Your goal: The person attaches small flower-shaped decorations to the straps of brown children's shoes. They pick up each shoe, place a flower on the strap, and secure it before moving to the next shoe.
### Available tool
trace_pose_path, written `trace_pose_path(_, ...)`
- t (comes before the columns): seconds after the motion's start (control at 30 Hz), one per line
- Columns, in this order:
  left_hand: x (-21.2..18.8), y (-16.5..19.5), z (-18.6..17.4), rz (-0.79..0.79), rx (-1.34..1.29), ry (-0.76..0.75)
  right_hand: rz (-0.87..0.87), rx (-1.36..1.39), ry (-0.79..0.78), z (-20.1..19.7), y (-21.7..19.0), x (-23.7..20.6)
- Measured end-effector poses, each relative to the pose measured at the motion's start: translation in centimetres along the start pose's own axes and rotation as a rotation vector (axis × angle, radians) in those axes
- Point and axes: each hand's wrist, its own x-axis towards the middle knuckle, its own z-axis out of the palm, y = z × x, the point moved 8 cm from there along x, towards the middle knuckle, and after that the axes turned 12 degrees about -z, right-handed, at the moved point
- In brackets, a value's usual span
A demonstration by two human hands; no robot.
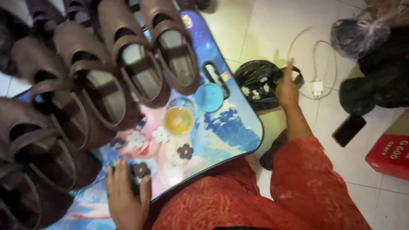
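Note:
My left hand (125, 198) lies flat on a blue cartoon-printed lap table (230, 127), its fingers beside a small brown flower ornament (140, 169). My right hand (286, 87) reaches out over the floor into a black plastic bag (255, 79) holding small white flowers. Two white flower ornaments (147, 137) and another brown one (185, 151) lie on the table. A small round jar of yellowish glue (179, 120) stands open next to its blue lid (208, 97). Several brown strappy shoes (106, 81) crowd the table's left half.
A white charger and cable (316, 87) lie on the tiled floor past the bag. A dark phone (348, 130), a red cardboard box (390, 155), a tied plastic bag (358, 34) and dark cloth (379, 81) sit at the right.

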Motion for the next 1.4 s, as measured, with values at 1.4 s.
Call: trace_pose_path(1.4, 0.6, -1.2, 2.0, 0.037, 0.073, 0.030, 0.038, 0.141, -0.120, 2.5, -1.1, 6.8)
